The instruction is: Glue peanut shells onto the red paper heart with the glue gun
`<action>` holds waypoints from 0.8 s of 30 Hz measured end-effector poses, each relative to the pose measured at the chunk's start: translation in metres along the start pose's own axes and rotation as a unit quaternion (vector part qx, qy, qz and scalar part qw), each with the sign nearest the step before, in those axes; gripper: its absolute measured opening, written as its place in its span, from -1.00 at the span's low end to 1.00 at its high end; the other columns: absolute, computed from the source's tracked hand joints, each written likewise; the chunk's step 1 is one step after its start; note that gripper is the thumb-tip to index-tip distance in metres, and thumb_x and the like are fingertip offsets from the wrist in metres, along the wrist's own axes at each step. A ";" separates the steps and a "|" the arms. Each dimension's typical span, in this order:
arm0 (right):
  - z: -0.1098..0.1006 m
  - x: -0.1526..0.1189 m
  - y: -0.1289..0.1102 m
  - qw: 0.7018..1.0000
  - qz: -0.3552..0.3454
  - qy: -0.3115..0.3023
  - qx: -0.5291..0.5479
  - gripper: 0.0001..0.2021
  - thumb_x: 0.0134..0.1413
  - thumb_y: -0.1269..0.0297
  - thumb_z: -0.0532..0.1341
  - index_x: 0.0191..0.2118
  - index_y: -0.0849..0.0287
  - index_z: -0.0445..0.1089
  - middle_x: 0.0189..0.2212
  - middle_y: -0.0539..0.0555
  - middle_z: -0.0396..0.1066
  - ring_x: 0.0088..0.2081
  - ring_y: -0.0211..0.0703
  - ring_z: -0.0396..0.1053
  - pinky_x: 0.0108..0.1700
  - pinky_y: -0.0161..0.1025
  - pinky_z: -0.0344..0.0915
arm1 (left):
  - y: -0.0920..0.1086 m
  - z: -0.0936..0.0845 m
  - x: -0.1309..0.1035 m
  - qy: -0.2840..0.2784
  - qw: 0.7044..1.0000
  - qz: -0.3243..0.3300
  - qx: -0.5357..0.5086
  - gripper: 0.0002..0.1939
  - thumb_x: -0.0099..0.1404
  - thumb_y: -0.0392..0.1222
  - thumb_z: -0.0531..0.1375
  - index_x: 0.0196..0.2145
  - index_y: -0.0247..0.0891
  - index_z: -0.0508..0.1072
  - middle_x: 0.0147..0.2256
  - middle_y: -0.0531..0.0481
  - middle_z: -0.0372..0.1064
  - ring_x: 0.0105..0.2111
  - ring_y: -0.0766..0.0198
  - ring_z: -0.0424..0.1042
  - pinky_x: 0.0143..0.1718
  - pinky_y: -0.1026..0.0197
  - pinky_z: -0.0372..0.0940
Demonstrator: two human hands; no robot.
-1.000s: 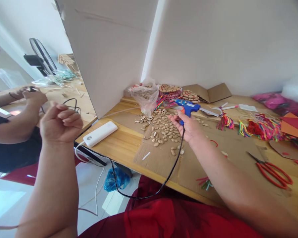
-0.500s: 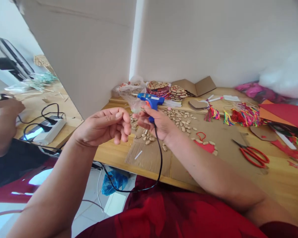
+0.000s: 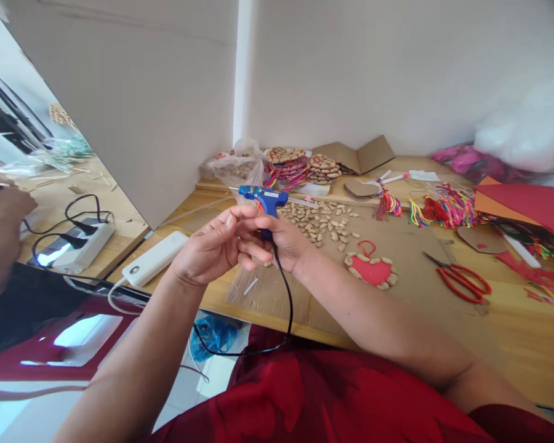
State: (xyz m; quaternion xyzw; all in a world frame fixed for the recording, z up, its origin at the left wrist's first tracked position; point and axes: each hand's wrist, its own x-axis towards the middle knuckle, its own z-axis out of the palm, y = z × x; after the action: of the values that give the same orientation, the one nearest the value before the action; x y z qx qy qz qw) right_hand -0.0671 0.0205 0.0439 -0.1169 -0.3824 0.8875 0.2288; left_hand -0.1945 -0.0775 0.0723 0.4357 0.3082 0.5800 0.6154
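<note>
My right hand (image 3: 289, 243) is wrapped around the handle of a blue glue gun (image 3: 268, 200), whose nozzle points left. A black cord runs down from its grip. My left hand (image 3: 216, 243) is just left of it, palm partly up, with curled fingers against the right hand's fingertips. Its thumb presses on the index finger; anything pinched there is too small to make out. Peanuts in shells (image 3: 323, 221) lie scattered on the cardboard behind my hands. To the right is a red heart (image 3: 373, 271) edged with peanuts, with a red loop at its top.
Red-handled scissors (image 3: 464, 280) lie right of the heart. Finished peanut pieces (image 3: 286, 157), colourful tassels (image 3: 447, 206) and folded cardboard (image 3: 373, 154) line the back. A white power strip (image 3: 154, 258) sits left. Beyond the partition shows another person's hand (image 3: 4, 206).
My left hand has moved right to meet my right hand. The glue gun has shifted slightly left and down with my right hand. The view has turned, revealing the near power strip and more of the heart.
</note>
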 end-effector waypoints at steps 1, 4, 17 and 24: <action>-0.001 0.000 0.001 1.000 0.003 0.003 0.013 -0.67 0.00 0.10 0.48 -0.40 0.13 0.35 -0.61 -0.11 0.43 -0.63 -0.31 0.35 -0.54 -0.33 0.41 | -0.002 0.001 0.000 0.004 1.000 0.006 0.004 -0.68 0.32 0.00 0.36 -0.01 -0.10 0.54 -0.04 0.00 0.61 -0.28 0.08 0.67 -0.40 0.17 0.59; -0.004 -0.002 -0.002 0.997 0.002 0.052 0.050 -0.77 0.06 0.24 0.45 -0.36 0.15 0.39 -0.54 -0.10 0.49 -0.58 -0.34 0.42 -0.50 -0.41 0.43 | -0.005 -0.001 -0.006 0.021 1.000 0.012 0.011 -0.61 0.28 0.00 0.39 0.02 -0.12 0.54 -0.04 -0.05 0.60 -0.24 0.05 0.66 -0.38 0.16 0.59; -0.027 -0.006 -0.033 0.977 -0.094 0.190 0.038 -0.84 0.27 0.41 0.30 -0.37 0.20 0.38 -0.58 -0.07 0.40 -0.30 -0.20 0.62 -0.24 -0.42 0.58 | 0.043 -0.039 -0.063 0.426 0.890 0.162 -0.008 -0.83 0.20 -0.48 0.28 -0.28 -0.32 0.43 -0.48 0.08 0.38 -0.58 0.48 0.38 -0.64 0.57 0.23; -0.036 -0.011 -0.039 0.972 -0.125 0.198 0.020 -0.85 0.22 0.40 0.34 -0.36 0.17 0.38 -0.58 -0.08 0.39 -0.28 -0.20 0.62 -0.20 -0.40 0.58 | 0.051 -0.049 -0.092 0.454 0.790 -0.032 0.411 -0.93 0.24 -0.18 0.38 -0.36 -0.20 0.61 -0.48 0.05 0.48 -0.47 0.34 0.42 -0.59 0.45 0.29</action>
State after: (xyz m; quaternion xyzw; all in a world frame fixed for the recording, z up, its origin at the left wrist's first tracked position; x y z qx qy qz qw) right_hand -0.0314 0.0614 0.0482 -0.2373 -0.3233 0.8185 0.4113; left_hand -0.2730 -0.1615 0.0853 0.3240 0.7753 0.5096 0.1850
